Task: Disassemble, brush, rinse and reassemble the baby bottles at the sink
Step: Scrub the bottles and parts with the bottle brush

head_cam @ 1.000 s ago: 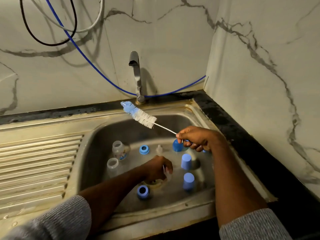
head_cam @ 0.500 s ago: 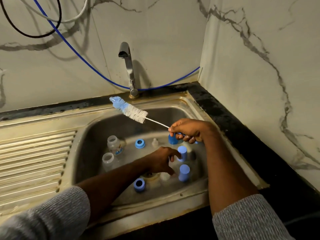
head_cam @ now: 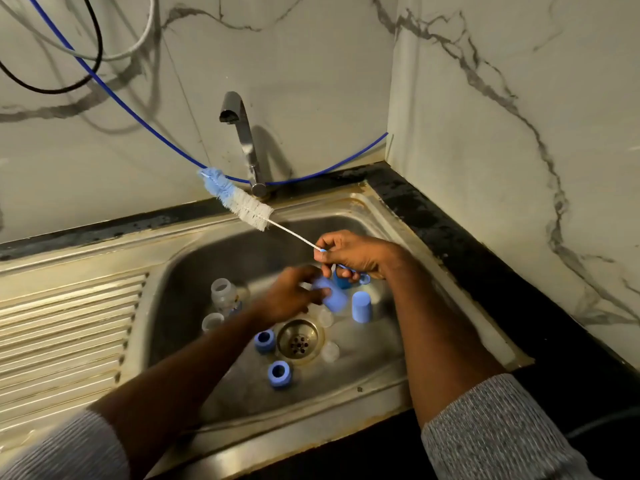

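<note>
My right hand (head_cam: 353, 256) grips the handle of a bottle brush (head_cam: 239, 200), whose white and blue bristles point up-left past the tap. My left hand (head_cam: 289, 296) holds a light blue bottle cap (head_cam: 332, 294) lifted above the sink basin (head_cam: 180, 282). A second blue cap (head_cam: 361, 306) stands upright on the basin floor to its right. Two clear bottles (head_cam: 223, 294) stand at the basin's left. Two blue collar rings (head_cam: 265, 341) (head_cam: 279, 373) and clear teats (head_cam: 329, 351) lie around the drain (head_cam: 298, 341). A darker blue part (head_cam: 343, 282) sits half hidden under my right hand.
The tap (head_cam: 242, 140) rises behind the basin. A ribbed draining board (head_cam: 65, 327) lies to the left. A black counter (head_cam: 485, 265) runs along the right, below marble walls. A blue hose (head_cam: 138, 119) and cables hang on the back wall.
My left hand has left the drain area, taken one blue cap from the basin floor and lifted it. My right hand with the brush has stayed about where it was.
</note>
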A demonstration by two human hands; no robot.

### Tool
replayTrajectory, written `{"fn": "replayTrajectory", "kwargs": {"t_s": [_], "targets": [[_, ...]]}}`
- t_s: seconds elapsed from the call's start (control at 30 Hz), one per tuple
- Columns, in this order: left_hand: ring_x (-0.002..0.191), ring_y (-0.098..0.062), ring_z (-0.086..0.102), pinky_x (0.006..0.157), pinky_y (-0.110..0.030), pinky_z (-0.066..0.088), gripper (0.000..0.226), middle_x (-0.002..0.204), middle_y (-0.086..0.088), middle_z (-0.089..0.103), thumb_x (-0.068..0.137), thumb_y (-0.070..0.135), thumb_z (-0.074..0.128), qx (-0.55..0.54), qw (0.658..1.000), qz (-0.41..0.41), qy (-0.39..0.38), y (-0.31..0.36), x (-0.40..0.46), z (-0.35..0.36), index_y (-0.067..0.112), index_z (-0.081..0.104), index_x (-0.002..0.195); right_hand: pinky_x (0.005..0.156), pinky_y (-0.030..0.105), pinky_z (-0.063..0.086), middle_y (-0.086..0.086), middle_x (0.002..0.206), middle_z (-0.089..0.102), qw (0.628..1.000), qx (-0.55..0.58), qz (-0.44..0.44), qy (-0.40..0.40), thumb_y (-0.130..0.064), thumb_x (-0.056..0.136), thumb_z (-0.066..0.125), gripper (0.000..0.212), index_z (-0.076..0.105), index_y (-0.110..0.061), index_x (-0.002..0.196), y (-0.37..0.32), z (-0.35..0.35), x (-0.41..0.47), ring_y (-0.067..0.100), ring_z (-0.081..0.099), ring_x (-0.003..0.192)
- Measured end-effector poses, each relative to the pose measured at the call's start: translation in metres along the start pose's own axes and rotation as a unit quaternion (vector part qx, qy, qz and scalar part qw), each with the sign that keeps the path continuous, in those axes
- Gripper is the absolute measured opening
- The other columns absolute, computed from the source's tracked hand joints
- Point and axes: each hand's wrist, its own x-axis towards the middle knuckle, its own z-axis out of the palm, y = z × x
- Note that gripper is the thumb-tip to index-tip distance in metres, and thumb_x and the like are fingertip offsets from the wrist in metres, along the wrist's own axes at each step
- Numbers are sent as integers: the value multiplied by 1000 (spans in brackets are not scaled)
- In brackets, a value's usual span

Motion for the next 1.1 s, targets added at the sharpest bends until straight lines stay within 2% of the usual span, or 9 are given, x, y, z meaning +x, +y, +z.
{"fn": "replayTrajectory", "kwargs": {"t_s": [0.07, 0.2, 0.33, 0.43, 0.67, 0.8, 0.9, 1.0, 1.1], "targets": [[83, -27, 71, 64, -29, 57, 27, 107, -20, 71, 100, 10, 60, -166, 981, -61, 79, 0, -18, -32, 1, 61, 125, 44, 23, 31, 5, 70, 63, 999, -32, -32, 15, -25, 103, 54, 12, 59, -17, 95, -3, 7, 4, 11, 40, 46], [80, -25, 73, 72, -33, 58, 23, 108, -26, 69, 104, 12, 48, -425, 867, -83, 248, -27, -52, -95, 3, 64, 118, 64, 23, 43, -2, 70, 60, 990, -95, -90, 60, -25, 101, 57, 17, 71, -16, 103, -6, 16, 16, 5, 50, 61], [93, -29, 72, 77, -36, 63, 30, 128, -26, 64, 104, 15, 51, -552, 728, -46, 403, -45, -77, -142, 1, 57, 130, 74, 30, 44, -4, 66, 58, 986, -85, -112, 94, -21, 103, 54, 24, 75, -32, 98, 2, 13, 25, 11, 50, 69], [101, -33, 70, 75, -40, 64, 38, 132, -26, 61, 105, 16, 50, -591, 675, -23, 442, -45, -86, -154, 0, 51, 139, 77, 36, 51, 8, 80, 72, 980, -114, -116, 115, -19, 99, 60, 26, 73, -38, 90, 10, 12, 30, 13, 58, 73], [99, -32, 72, 74, -41, 64, 34, 120, -25, 67, 105, 20, 52, -621, 637, -36, 456, -38, -91, -157, 9, 55, 137, 79, 27, 52, 4, 94, 75, 975, -110, -108, 162, -14, 99, 60, 21, 73, -30, 96, 21, 5, 31, 18, 65, 86], [104, -34, 71, 94, -49, 58, 32, 124, -25, 65, 102, 15, 57, -573, 685, -40, 449, -45, -88, -151, 11, 55, 134, 81, 24, 53, -6, 88, 75, 979, -99, -95, 148, -10, 97, 62, 21, 73, -28, 94, 25, 2, 25, 15, 68, 89], [112, -37, 68, 103, -50, 53, 35, 127, -25, 62, 101, 10, 57, -558, 690, -38, 460, -43, -84, -151, 11, 53, 136, 89, 29, 55, -9, 92, 77, 980, -105, -91, 139, -10, 96, 64, 23, 73, -31, 93, 24, 1, 24, 13, 70, 96], [111, -34, 68, 99, -47, 55, 35, 126, -21, 62, 101, 9, 58, -560, 681, -44, 469, -42, -87, -155, 15, 54, 135, 91, 29, 54, -8, 95, 76, 979, -128, -90, 132, -11, 96, 65, 20, 72, -30, 95, 22, 1, 20, 12, 70, 97], [106, -31, 71, 87, -44, 61, 35, 121, -15, 66, 101, 10, 57, -506, 729, -34, 459, -42, -90, -152, 17, 56, 135, 92, 29, 54, -9, 96, 75, 976, -154, -89, 123, -16, 95, 66, 16, 73, -30, 99, 18, 6, 19, 9, 69, 96]]}}
